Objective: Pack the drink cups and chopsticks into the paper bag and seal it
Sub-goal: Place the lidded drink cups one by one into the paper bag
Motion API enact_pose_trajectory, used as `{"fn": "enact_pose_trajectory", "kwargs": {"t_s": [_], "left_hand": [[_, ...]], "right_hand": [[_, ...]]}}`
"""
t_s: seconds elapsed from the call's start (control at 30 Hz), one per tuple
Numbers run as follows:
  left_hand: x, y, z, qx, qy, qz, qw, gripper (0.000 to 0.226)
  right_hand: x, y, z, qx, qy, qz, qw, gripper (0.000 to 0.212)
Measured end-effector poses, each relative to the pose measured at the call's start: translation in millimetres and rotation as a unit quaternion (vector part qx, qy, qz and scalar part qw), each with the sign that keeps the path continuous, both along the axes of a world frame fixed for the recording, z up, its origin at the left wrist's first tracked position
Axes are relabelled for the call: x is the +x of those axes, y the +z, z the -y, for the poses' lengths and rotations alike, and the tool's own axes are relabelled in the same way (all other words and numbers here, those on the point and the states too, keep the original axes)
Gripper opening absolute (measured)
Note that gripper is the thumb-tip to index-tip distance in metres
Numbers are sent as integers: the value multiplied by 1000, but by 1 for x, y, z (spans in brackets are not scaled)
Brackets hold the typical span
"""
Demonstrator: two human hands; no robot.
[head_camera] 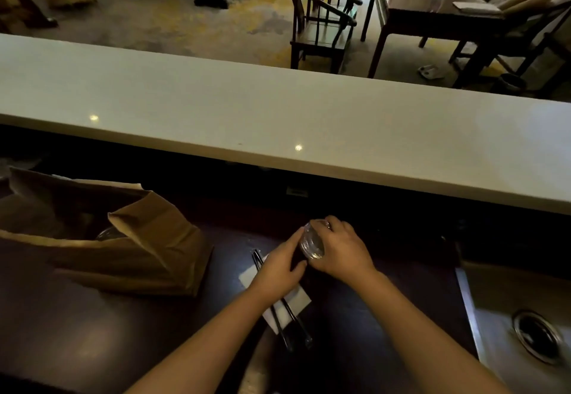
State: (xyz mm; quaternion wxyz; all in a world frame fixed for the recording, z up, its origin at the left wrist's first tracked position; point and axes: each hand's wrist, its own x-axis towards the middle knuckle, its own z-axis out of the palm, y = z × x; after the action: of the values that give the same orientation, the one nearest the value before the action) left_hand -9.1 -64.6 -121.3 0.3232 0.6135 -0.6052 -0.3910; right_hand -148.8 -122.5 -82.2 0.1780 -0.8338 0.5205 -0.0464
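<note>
A drink cup (312, 243) with a clear plastic lid stands on the dark counter, its dark body mostly hidden. My right hand (341, 251) wraps over its lid and right side. My left hand (279, 265) presses against its left side. A brown paper bag (148, 248) stands open at the left, and another clear lid (106, 234) shows inside it. Dark chopsticks (285, 313) lie on a white napkin (296, 299) under my left forearm.
A raised white bar top (278, 121) runs across behind the dark work counter (92, 325). A steel sink with a drain (537, 336) lies at the lower right. Wooden chairs (321, 23) and a table (432, 7) stand beyond the bar.
</note>
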Motion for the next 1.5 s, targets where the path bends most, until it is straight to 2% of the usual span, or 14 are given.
{"fn": "enact_pose_trajectory", "kwargs": {"t_s": [0.1, 0.2, 0.3, 0.5, 0.63, 0.67, 0.83, 1.03, 1.13, 1.2, 1.27, 1.33, 1.43, 1.5], "left_hand": [[0, 13, -8, 111, 144, -206, 961, 46], [7, 28, -15, 240, 192, -432, 848, 32], [15, 48, -21, 261, 184, -567, 760, 31], [19, 83, -39, 189, 194, -648, 711, 35], [26, 103, -55, 146, 171, -672, 705, 41], [29, 109, -59, 140, 170, -657, 721, 39], [54, 146, -79, 86, 189, -476, 854, 31], [121, 206, -104, 23, 145, -404, 903, 33], [164, 228, -120, -12, 102, -264, 959, 34], [197, 238, -135, -101, 84, -107, 986, 35], [240, 243, -147, -195, 50, 113, 973, 41], [284, 238, -150, -215, 10, 262, 941, 47], [335, 219, -141, -189, -54, 345, 918, 58], [354, 205, -130, -187, -119, 386, 895, 53]], "right_hand": [[-3, 16, -5, 12, 2, 42, 999, 78], [-3, 53, -12, 22, 26, 112, 993, 80], [0, 93, -21, 13, 79, 133, 988, 79], [16, 144, -39, -14, 142, 92, 985, 80], [25, 170, -54, -71, 202, 80, 974, 77], [26, 175, -57, -88, 213, 82, 970, 78], [33, 205, -67, -139, 258, 91, 952, 82], [69, 242, -73, -158, 283, 112, 939, 84], [98, 253, -79, -176, 303, 137, 927, 79], [120, 256, -84, -171, 312, 157, 921, 79], [145, 256, -87, -163, 320, 176, 917, 78], [173, 253, -89, -162, 334, 188, 909, 77], [218, 239, -92, -162, 366, 176, 899, 77], [244, 228, -93, -171, 395, 145, 891, 77]]}}
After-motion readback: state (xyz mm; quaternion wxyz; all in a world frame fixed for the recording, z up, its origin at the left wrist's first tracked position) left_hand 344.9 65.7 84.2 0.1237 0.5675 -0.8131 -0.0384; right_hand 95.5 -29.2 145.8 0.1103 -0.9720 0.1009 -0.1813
